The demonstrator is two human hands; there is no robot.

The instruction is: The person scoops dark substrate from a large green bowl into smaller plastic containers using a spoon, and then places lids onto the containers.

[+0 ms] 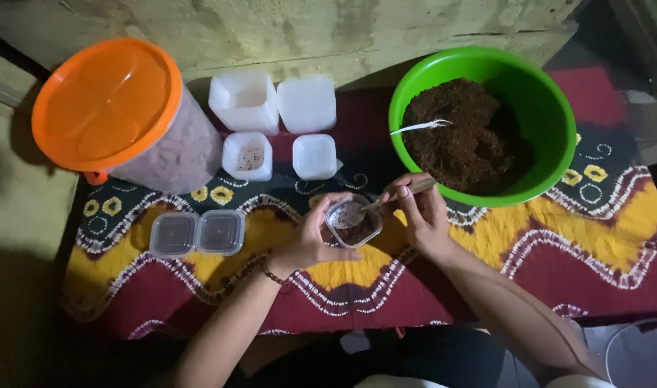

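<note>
One head camera looks straight down, fairly near, at the patterned cloth (pixel 558 244).

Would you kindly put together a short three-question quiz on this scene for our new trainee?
1. True or false: the round green plastic bowl holds dark brown crumbly material.
2. What does the left hand hold? A) the big orange-lidded tub B) the small clear plastic container C) nothing
3. Which tool does the right hand hold over that container?

Key
1. True; a white plastic utensil lies in it too.
2. B
3. A spoon, its bowl inside the container.
</note>
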